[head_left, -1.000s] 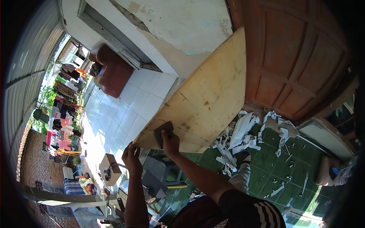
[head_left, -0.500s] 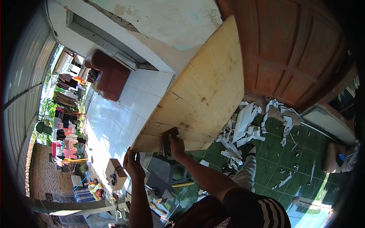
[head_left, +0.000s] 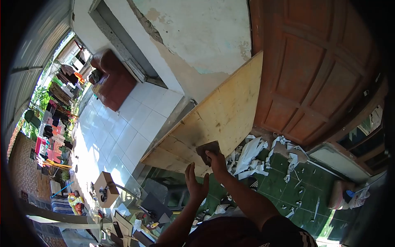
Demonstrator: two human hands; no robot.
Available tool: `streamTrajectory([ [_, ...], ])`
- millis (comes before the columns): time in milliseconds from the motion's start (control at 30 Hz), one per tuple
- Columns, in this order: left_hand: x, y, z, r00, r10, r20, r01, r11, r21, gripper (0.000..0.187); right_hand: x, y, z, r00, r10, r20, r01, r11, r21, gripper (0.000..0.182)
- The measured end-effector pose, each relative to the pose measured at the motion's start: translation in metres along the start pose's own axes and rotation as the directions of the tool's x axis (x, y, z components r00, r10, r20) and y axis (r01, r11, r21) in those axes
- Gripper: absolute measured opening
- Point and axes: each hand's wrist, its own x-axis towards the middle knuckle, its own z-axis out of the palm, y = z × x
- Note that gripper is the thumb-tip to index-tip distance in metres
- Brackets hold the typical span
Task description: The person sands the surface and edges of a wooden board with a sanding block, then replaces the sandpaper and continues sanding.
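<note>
A large plywood board (head_left: 193, 127) with dark stains and a few cracks stands slanted before me, its far end at the wooden door. My right hand (head_left: 217, 162) grips a dark brown, flat rectangular piece of sandpaper (head_left: 208, 150) close to the lower part of the board, with the thumb on top. My left hand (head_left: 197, 186) is off the board, just left of and below my right hand. Its fingers are apart and hold nothing.
Torn white strips (head_left: 252, 156) litter the green tiled floor (head_left: 275, 191). A black plastic stool (head_left: 164, 191) stands below the board, with a cardboard box (head_left: 106, 190) farther left. At the back are a brown armchair (head_left: 113, 82) and the panelled door (head_left: 308, 70).
My left hand has let go of the board's near corner and moved right, beside my right forearm. My right hand has shifted right with the sandpaper. The camera view has turned.
</note>
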Motion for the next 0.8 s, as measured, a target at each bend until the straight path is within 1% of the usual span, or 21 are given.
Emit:
streamTrajectory([
  [33, 0.007, 0.015, 0.006, 0.998, 0.067, 0.018, -0.068, 0.996, 0.056, 0.085, -0.006, -0.006, -0.006, 0.998, 0.038, 0.058, -0.033, 0.996, -0.083, 0.037],
  [67, 0.014, 0.025, 0.011, 0.990, 0.133, 0.037, -0.136, 0.985, 0.110, 0.092, -0.011, -0.011, -0.009, 0.996, 0.064, 0.061, -0.053, 0.985, -0.165, 0.038],
  [133, 0.027, 0.029, 0.016, 0.984, 0.143, 0.110, -0.152, 0.985, 0.078, 0.102, -0.018, -0.019, -0.017, 0.991, 0.117, 0.062, -0.090, 0.939, -0.331, 0.041],
  [167, 0.031, 0.030, 0.019, 0.978, 0.150, 0.144, -0.160, 0.985, 0.063, 0.107, -0.016, -0.020, -0.023, 0.991, 0.117, 0.060, -0.082, 0.906, -0.416, 0.043],
  [267, 0.031, 0.038, 0.035, 0.986, 0.108, 0.129, -0.122, 0.987, 0.105, 0.108, -0.024, -0.038, -0.028, 0.993, 0.089, 0.074, -0.060, 0.946, -0.319, 0.051],
  [367, 0.032, 0.042, 0.052, 0.987, 0.079, 0.142, -0.085, 0.996, 0.034, 0.099, -0.008, -0.037, -0.044, 0.983, 0.182, 0.037, -0.156, 0.920, -0.360, 0.050],
  [467, 0.037, 0.044, 0.069, 0.982, 0.187, -0.027, -0.186, 0.981, 0.056, 0.095, -0.012, -0.076, -0.043, 0.952, 0.281, 0.123, -0.207, 0.885, -0.416, 0.045],
  [567, 0.042, 0.055, 0.076, 0.974, 0.189, -0.126, -0.179, 0.980, 0.088, 0.088, 0.013, -0.070, -0.058, 0.928, 0.287, 0.237, -0.205, 0.925, -0.319, 0.045],
  [667, 0.050, 0.056, 0.098, 0.953, 0.211, -0.219, -0.202, 0.977, 0.062, 0.081, 0.012, -0.108, -0.056, 0.915, 0.331, 0.229, -0.245, 0.910, -0.335, 0.044],
  [767, 0.061, 0.066, 0.128, 0.929, 0.167, -0.329, -0.151, 0.986, 0.076, 0.074, 0.040, -0.124, -0.080, 0.844, 0.422, 0.330, -0.291, 0.878, -0.379, 0.043],
  [800, 0.065, 0.069, 0.139, 0.919, 0.142, -0.368, -0.126, 0.990, 0.066, 0.072, 0.052, -0.129, -0.093, 0.826, 0.406, 0.391, -0.242, 0.882, -0.404, 0.042],
])
